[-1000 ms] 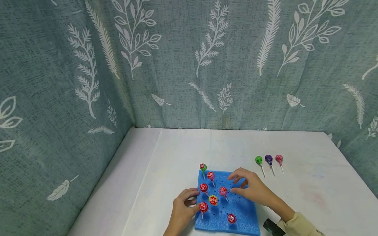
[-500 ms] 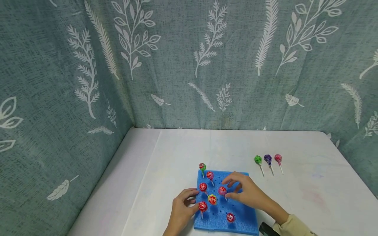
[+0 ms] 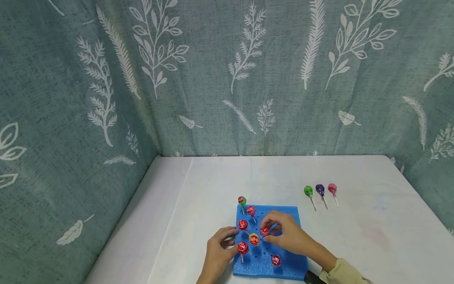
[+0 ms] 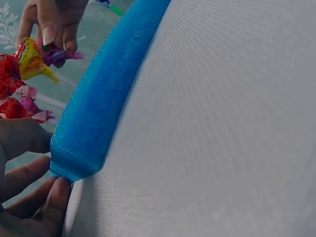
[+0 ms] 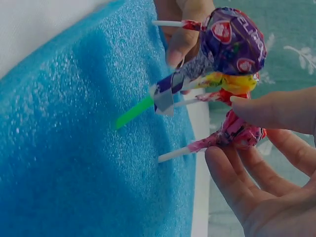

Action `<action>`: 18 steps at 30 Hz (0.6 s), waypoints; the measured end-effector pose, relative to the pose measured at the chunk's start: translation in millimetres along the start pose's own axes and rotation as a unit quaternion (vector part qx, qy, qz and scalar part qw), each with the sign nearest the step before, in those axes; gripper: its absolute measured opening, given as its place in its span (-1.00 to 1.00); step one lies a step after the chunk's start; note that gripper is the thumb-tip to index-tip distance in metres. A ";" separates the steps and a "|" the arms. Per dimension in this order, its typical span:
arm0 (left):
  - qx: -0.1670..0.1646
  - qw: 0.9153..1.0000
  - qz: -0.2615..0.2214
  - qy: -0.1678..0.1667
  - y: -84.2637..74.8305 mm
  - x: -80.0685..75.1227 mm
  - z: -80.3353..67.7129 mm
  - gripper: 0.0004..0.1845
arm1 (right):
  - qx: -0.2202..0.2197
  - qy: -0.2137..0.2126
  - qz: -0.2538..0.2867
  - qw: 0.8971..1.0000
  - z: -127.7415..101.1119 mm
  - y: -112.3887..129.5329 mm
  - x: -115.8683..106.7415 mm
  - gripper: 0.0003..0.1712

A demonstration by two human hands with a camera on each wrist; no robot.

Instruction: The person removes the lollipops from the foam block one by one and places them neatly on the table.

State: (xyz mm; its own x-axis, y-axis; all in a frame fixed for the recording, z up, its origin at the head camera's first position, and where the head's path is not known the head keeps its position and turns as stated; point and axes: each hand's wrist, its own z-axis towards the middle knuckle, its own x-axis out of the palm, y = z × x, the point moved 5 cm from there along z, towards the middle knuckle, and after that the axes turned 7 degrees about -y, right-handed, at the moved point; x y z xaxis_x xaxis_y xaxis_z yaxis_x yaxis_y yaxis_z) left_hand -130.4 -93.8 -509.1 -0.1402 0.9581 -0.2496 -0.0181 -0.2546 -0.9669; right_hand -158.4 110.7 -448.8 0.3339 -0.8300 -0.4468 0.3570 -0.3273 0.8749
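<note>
My left hand (image 3: 220, 252) grips the left edge of a blue foam board (image 3: 259, 270); in the left wrist view its fingers (image 4: 29, 133) close around the foam's corner. Over the board, my right hand (image 3: 287, 234) pinches the wrapped head of a pink lollipop (image 5: 239, 131) between thumb and fingers. That lollipop's white stick stands in the foam. A purple-wrapped lollipop (image 5: 232, 42) on a green stick stands beside it. Also upright in the board are a yellow lollipop (image 3: 253, 239), red lollipops (image 3: 242, 247), a pink one and a green one at the far left corner.
Three loose lollipops lie in a row on the white table (image 3: 198, 185), at the back right: green (image 3: 308, 191), purple (image 3: 320, 189) and pink (image 3: 332, 188). Several small holes dot the foam. A patterned green curtain (image 3: 213, 118) hangs behind and to the left.
My right hand has moved left and slightly down over the board, its spread fingers closing on the pink lollipop. The left hand keeps its grip on the edge.
</note>
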 end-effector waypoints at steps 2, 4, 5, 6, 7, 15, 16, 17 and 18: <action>-0.005 1.000 -0.001 -0.003 -0.9 0.3 -0.4 -0.60 | -0.003 0.002 -0.001 1.000 -0.1 1.3 0.6 -0.76; -0.009 1.000 0.000 -0.004 -1.0 0.7 -0.4 -0.61 | -0.005 0.001 -0.001 1.000 -0.1 2.4 0.5 -0.77; -0.009 1.000 0.000 -0.004 -1.0 0.8 -0.4 -0.61 | -0.005 0.000 0.000 1.000 -0.2 2.7 0.2 -0.77; -0.008 1.000 -0.002 -0.004 -1.1 0.9 -0.3 -0.61 | -0.006 0.000 0.001 1.000 -0.2 2.9 0.0 -0.77; -0.004 1.000 -0.005 -0.005 -1.6 0.8 -0.4 -0.61 | -0.006 -0.001 0.002 1.000 -0.3 2.9 -0.2 -0.78; -0.023 1.000 0.002 -0.012 0.2 1.4 -1.7 -0.59 | -0.006 -0.018 0.029 0.999 -3.6 7.1 -2.2 -0.78; -0.027 1.000 0.005 -0.014 0.4 1.6 -1.5 -0.59 | -0.009 -0.021 0.033 0.999 -3.8 10.7 -3.4 -0.78; -0.025 1.000 0.002 -0.017 0.0 1.9 -1.2 -0.59 | -0.013 -0.025 0.035 0.999 -3.4 10.4 -4.0 -0.78; -0.024 1.000 0.000 -0.019 -0.2 2.0 -1.0 -0.59 | -0.014 -0.028 0.039 0.999 -3.0 10.5 -4.8 -0.77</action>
State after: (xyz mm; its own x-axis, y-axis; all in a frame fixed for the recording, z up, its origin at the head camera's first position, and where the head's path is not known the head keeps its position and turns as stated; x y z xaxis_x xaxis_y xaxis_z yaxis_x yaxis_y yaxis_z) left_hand -129.7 -91.7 -509.5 -0.1780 0.9522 -0.2482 0.0296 -0.2470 -0.9686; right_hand -153.6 112.6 -438.1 0.3133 -0.8766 -0.3652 0.3562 -0.2480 0.9009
